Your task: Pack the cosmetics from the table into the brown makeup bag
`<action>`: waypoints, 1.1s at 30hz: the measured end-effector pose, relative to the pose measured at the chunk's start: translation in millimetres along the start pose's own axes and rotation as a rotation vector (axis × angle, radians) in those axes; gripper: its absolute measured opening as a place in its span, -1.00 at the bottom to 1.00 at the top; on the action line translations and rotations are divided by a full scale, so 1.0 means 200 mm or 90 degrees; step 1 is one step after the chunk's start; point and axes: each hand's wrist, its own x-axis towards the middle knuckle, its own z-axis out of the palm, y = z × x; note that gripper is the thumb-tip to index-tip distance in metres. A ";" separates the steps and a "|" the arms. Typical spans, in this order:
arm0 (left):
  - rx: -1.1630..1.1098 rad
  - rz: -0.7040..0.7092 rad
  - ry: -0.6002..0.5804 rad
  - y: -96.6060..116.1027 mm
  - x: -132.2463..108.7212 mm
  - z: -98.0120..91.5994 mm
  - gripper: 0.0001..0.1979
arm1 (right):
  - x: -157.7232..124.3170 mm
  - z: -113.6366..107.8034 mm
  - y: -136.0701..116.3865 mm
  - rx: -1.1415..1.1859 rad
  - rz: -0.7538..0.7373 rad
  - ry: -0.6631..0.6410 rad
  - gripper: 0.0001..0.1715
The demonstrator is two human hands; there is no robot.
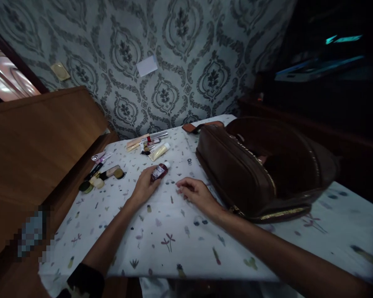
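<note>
My left hand (145, 186) is closed around a small dark red bottle with a white cap (160, 170), resting on the patterned white cloth (161, 236). My right hand (195, 192) lies on the cloth just to the right of it, fingers loosely curled, holding nothing. An open brown leather bag with a gold zipper (255, 169) stands right beside my right hand.
Several cosmetics lie at the far left of the cloth: a cream tube (159, 151), pencils and sticks (147, 140), a black pen (95, 169), small compacts (107, 176). A wooden board (34, 149) rises on the left. Patterned wallpaper is behind; dark furniture (323, 82) stands right.
</note>
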 end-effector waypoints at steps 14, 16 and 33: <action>-0.049 -0.046 -0.083 0.31 -0.11 0.04 -0.58 | 0.01 -0.01 0.03 0.037 0.048 0.076 -0.60; -0.029 -0.047 -0.076 0.31 -0.12 0.06 -0.56 | 0.02 -0.01 0.03 0.045 0.046 0.074 -0.62; -0.112 0.013 -0.016 0.32 -0.16 0.10 -0.47 | 0.00 -0.01 -0.01 0.092 0.007 0.063 -0.73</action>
